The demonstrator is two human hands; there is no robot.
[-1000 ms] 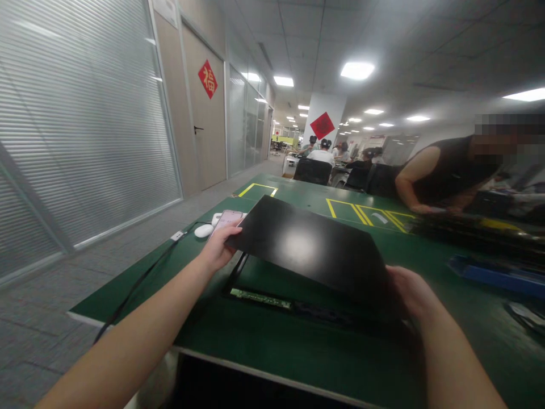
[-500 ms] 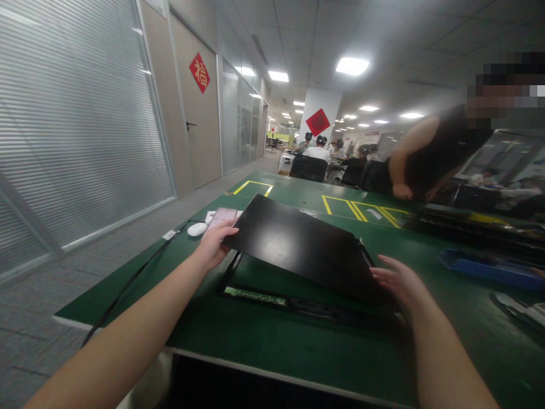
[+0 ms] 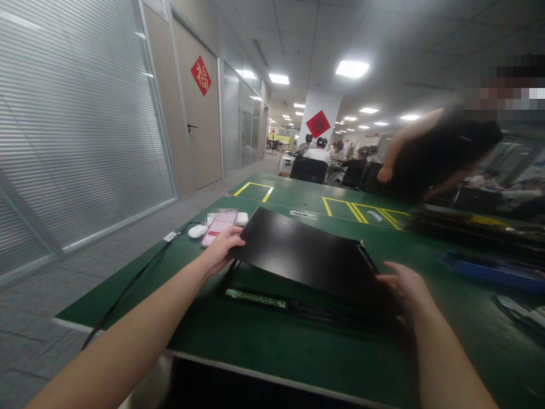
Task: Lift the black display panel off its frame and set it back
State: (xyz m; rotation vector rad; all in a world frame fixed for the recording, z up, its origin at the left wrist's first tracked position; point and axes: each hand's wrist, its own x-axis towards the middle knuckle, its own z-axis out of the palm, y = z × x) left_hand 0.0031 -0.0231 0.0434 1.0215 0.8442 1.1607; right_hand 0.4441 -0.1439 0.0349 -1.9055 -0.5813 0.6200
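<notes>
A thin black rectangular panel tilts over a black frame lying on the green table. My left hand pinches the panel's left edge. At its right side, my right hand has its fingers against the panel's edge, the thumb held up and apart. A green circuit board strip shows along the frame's near side. The panel hides most of the frame's far part, and the near right corner is dark and blurred.
A phone and white rounded objects lie beyond my left hand. A black cable crosses the table's left edge. To the right are a blue tray and dark stacked parts. A person leans over the table there.
The panel has come down a little toward the frame, both hands moving slightly with it. More of the phone shows. The person at the right has shifted left.
</notes>
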